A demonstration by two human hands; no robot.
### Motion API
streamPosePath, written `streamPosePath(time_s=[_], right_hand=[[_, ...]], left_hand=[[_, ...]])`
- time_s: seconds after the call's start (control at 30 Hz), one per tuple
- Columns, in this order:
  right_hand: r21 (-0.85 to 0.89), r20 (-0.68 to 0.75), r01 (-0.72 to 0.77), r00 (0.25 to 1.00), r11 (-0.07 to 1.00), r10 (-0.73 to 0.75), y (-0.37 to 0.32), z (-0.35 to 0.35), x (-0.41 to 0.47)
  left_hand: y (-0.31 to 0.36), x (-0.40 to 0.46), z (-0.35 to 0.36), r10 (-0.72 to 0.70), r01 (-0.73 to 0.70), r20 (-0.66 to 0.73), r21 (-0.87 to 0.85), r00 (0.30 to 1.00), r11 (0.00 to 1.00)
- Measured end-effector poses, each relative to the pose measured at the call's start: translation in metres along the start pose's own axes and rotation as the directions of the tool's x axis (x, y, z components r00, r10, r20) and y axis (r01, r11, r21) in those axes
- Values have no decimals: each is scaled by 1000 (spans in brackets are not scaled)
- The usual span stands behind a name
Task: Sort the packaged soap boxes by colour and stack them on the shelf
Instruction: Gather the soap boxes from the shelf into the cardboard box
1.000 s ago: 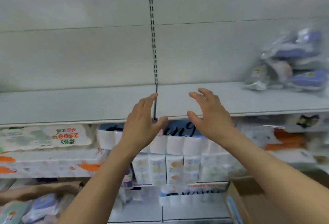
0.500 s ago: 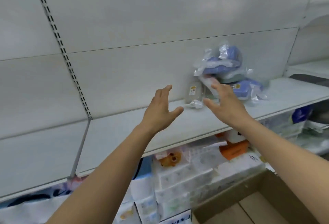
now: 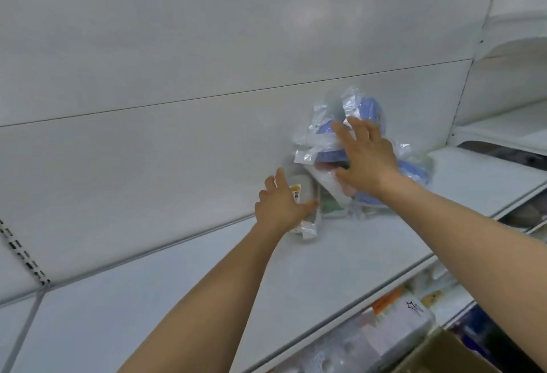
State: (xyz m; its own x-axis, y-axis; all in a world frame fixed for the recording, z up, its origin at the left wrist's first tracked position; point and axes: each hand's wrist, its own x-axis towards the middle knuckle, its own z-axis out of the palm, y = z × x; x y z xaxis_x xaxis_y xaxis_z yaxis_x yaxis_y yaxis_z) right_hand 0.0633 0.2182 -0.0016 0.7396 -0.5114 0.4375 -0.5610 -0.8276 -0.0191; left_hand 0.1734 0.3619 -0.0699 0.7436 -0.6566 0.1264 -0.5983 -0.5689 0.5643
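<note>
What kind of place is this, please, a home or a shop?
Most likely a shop aisle. The long white metal shelf with a slotted upright, the packaged goods on the lower shelf and the brown cardboard box suggest restocking.

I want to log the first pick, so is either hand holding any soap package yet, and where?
Neither clearly holds one. The left hand lies open against the pale package; the right hand is spread over the blue packages. Whether fingers have closed cannot be told.

Plain white metal back panel (image 3: 207,47) behind, slotted upright rail (image 3: 23,257) at left, brown cardboard box (image 3: 438,355) lower right.
</note>
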Motion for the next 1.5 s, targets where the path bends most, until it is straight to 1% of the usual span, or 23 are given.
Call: streamPosePath(time_s=[0.07,0.13,0.23,0.37,0.47,0.57,0.67,0.73,0.87,1.0,1.13,1.23,1.3,1.4,1.5], right_hand=[[-37,33,23,999,999,-21,3,4,12],[-72,24,49,999,996,-47,5,7,17],[-98,-8,90,996,991,-91,9,7,17],[41,-58,41,998,998,-39,5,-5,9],[140,-107,10,994,990,5,-6,-21,-7],[230,-153,42,988,972,-6,-24,-31,-33],[334,-221,124,974,934,-51,-42,-38,-67],[402,-265,188,961,896,-82,-56,-41,-93],[488,-316,300,936,819,-155,-91,-49,-151],[565,-351,366,918,740,-186,-125,-67,-211],[698,-294,349,936,625,-194,-164,-88,-264],[718,-243,360,932,595,-270,-203,-95,-296],[731,-210,366,924,575,-321,-233,-97,-315],[776,-181,374,903,507,-389,-287,-100,-342],[822,-146,371,870,431,-471,-352,-99,-374]], left_hand=[[-1,9,12,-18,18,52,-7,998,1000],[-4,14,21,-26,29,89,-33,996,999],[-7,16,26,-44,50,69,-85,997,995],[-20,6,6,-74,75,11,-71,997,995],[-35,-17,-18,-91,85,-83,-77,992,993],[-47,-49,-42,-110,87,-183,-133,977,987],[-50,-93,-66,-101,44,-279,-203,955,978],[-51,-129,-80,-76,2,-345,-210,935,978],[-56,-209,-102,-18,-64,-483,-153,875,986],[-72,-287,-121,9,-64,-586,-73,811,995],[-98,-362,-140,-13,-4,-646,-25,764,1000],[-127,-415,-153,-77,85,-672,-20,737,996],[-149,-450,-162,-117,130,-686,-33,718,991],[-186,-501,-178,-164,181,-713,-53,682,982],[-229,-554,-194,-239,265,-738,-85,631,961]])
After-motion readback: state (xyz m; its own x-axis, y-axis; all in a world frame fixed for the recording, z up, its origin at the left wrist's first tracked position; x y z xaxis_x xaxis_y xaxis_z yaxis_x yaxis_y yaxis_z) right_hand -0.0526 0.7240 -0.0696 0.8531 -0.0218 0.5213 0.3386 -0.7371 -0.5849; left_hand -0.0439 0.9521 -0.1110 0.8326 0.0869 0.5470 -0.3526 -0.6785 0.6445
